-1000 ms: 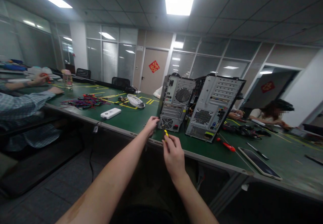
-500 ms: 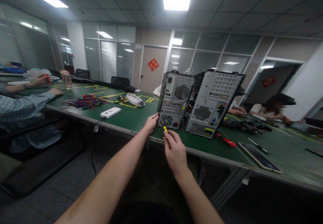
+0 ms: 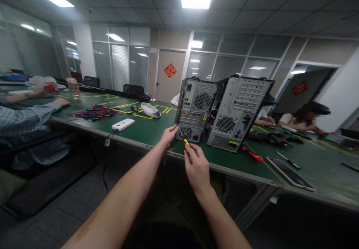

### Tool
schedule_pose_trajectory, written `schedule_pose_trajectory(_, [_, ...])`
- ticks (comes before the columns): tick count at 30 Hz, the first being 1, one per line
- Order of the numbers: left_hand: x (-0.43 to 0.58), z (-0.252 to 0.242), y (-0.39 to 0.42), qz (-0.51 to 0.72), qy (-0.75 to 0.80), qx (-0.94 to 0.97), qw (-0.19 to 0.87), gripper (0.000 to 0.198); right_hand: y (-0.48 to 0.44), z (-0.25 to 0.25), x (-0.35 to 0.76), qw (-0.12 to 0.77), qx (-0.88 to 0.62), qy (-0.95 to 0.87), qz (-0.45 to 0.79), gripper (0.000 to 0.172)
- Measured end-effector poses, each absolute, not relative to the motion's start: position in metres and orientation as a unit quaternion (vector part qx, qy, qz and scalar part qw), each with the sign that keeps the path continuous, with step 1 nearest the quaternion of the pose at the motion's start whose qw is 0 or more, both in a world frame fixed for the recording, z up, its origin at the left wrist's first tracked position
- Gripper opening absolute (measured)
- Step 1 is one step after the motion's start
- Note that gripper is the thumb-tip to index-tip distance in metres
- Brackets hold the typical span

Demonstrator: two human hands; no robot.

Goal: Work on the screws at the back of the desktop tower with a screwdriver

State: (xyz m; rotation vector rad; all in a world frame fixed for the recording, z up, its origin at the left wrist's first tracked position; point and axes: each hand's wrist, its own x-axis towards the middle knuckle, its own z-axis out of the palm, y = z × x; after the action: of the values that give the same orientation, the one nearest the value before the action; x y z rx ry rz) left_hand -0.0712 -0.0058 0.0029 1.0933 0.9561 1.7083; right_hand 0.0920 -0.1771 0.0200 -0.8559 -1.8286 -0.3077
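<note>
Left hand (image 3: 169, 134) is up against the lower rear corner of the near PC case (image 3: 195, 110), fingers loosely curled on the metal edge, bracing it; I can't see anything gripped inside them. Right hand (image 3: 196, 165) is closed narrow around a yellow screwdriver (image 3: 186, 142), tip aimed toward 11 o'clock at the bottom of that case's back panel, just beside the left fingers. The case stands upright on the green counter (image 3: 146, 131), close to the near edge, with a second case (image 3: 238, 112) touching or nearly touching it at 3 o'clock.

My read: I'm on the rear-panel screw stage, driver lined up at a low fastener, though the screw itself is too small to make out. What the move calls for is seating the tip square in the head, steady pressure, and the left hand keeping the case from sliding.

A red screwdriver (image 3: 254, 155) lies on the counter at 3 o'clock past the second case, a phone (image 3: 290, 174) beyond it. At 10 o'clock, a white box (image 3: 122, 124) and a wire pile (image 3: 94, 112); a co-worker's sleeve (image 3: 25, 116) farther left.
</note>
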Motion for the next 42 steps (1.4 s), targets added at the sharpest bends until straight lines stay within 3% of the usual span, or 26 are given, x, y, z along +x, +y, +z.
schedule_pose_trajectory(16, [-0.065, 0.009, -0.017, 0.667, 0.358, 0.456, 0.469, 0.072, -0.179, 0.026, 0.101, 0.539, -0.359, -0.747, -0.153, 0.026])
schedule_pose_trajectory(42, [-0.064, 0.011, -0.018, 0.675, 0.345, 0.457, 0.466, 0.071, -0.179, 0.024, 0.102, 0.526, -0.363, -0.756, -0.141, 0.029])
